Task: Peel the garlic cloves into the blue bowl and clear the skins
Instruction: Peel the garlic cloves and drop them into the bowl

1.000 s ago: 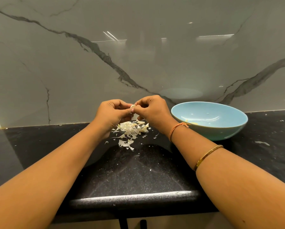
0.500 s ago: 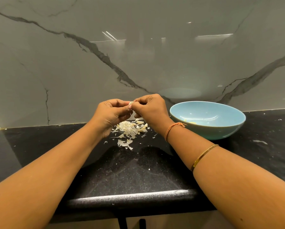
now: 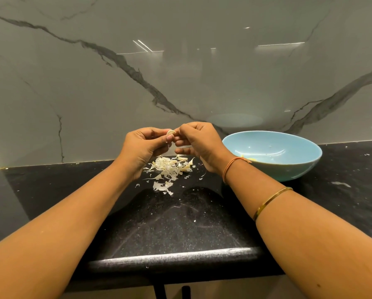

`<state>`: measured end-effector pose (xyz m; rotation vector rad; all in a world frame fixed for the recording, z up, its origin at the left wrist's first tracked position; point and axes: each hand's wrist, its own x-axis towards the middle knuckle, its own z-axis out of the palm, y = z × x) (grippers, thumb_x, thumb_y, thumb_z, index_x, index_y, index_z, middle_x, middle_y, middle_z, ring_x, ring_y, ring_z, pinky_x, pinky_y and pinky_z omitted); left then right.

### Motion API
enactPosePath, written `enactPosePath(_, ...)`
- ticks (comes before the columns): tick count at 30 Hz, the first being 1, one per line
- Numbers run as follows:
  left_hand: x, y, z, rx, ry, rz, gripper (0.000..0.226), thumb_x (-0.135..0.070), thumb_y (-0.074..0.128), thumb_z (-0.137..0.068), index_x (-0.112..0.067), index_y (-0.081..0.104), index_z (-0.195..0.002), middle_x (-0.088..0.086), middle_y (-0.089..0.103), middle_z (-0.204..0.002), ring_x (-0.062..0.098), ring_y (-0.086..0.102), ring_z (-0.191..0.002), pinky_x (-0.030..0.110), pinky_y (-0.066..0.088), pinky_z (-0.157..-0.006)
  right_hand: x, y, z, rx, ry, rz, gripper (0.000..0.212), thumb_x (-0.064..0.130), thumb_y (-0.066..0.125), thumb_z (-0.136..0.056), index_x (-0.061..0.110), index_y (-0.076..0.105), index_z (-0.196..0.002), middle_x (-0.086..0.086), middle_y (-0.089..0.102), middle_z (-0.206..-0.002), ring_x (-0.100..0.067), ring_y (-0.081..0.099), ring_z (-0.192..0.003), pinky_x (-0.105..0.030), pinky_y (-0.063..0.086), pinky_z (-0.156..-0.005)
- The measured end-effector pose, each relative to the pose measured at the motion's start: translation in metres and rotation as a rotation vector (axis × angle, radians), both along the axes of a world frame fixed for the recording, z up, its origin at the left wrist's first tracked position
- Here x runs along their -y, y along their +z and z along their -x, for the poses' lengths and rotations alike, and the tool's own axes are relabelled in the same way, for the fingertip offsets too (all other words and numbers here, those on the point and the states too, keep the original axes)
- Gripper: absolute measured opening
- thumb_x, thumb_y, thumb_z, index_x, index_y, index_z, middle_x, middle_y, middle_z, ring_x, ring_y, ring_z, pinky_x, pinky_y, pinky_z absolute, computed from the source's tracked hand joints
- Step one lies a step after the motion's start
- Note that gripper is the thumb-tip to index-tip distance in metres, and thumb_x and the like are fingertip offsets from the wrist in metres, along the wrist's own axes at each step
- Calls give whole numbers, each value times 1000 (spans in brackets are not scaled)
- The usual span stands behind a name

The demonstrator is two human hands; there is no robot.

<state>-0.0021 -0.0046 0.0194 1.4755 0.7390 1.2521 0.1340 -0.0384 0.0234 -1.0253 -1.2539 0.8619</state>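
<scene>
A small pale garlic clove (image 3: 171, 132) is pinched between the fingertips of both hands, above the counter. My left hand (image 3: 144, 145) holds it from the left with curled fingers. My right hand (image 3: 199, 142) pinches it from the right with thumb and forefinger. Directly below them lies a loose pile of white garlic skins (image 3: 170, 169) on the black counter. The blue bowl (image 3: 288, 169) stands to the right of my right wrist; a bit of yellowish peeled garlic (image 3: 250, 159) shows inside, mostly hidden by the wrist.
The black speckled counter (image 3: 180, 223) runs to a rounded front edge near me. A grey marble backsplash (image 3: 180, 72) rises right behind the hands. Small skin flecks lie scattered on the counter at the far right (image 3: 340, 184).
Both hands have risen slightly with the clove and parted a little at the lower fingers. The pile and the bowl stay where they were.
</scene>
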Motion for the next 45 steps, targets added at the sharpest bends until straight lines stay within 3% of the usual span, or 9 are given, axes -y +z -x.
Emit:
enactPosePath(6,0,-1,0,-44,35,-61,11,-4,68,-79,-11,70,-87,3,71,-76,6,67,-68,16,53,-62,-1,-4,-1,158,-56,-82,5,6,64,-85,6,65,-80,-6,61,-75,-11,57,-69,-23,55,-59)
enactPosePath(13,2,0,1,-139,27,-128,8,-2,68,-78,-6,68,-85,4,70,-73,7,66,-64,17,55,-63,0,-4,-2,255,-123,-95,13,6,68,-81,11,64,-69,-3,60,-67,-11,55,-61,-20,50,-54)
enactPosePath(23,2,0,1,-88,1,-51,10,-1,66,-80,-6,69,-87,0,71,-69,5,65,-62,15,53,-60,3,0,0,42,-21,5,16,0,51,-89,-8,65,-86,-9,55,-66,-9,51,-53,-18,50,-49)
enactPosePath(29,2,0,1,-42,-23,5,9,-6,67,-76,-10,70,-83,-1,71,-68,6,65,-64,16,54,-62,5,0,-1,103,-37,-39,10,0,59,-86,-7,66,-87,-8,60,-72,-10,54,-63,-16,51,-52)
enactPosePath(39,2,0,0,-88,-15,-36,9,-3,67,-76,-9,69,-82,-1,71,-68,8,66,-64,17,55,-62,4,0,0,151,-110,-30,11,1,59,-84,1,67,-75,-7,59,-66,-9,54,-57,-17,50,-53)
enactPosePath(45,1,-2,0,-78,-23,-30,8,-1,67,-78,-8,69,-82,0,71,-67,8,66,-63,17,54,-60,5,0,3,59,-123,14,15,0,61,-82,4,67,-68,-7,58,-61,-10,53,-53,-17,48,-50)
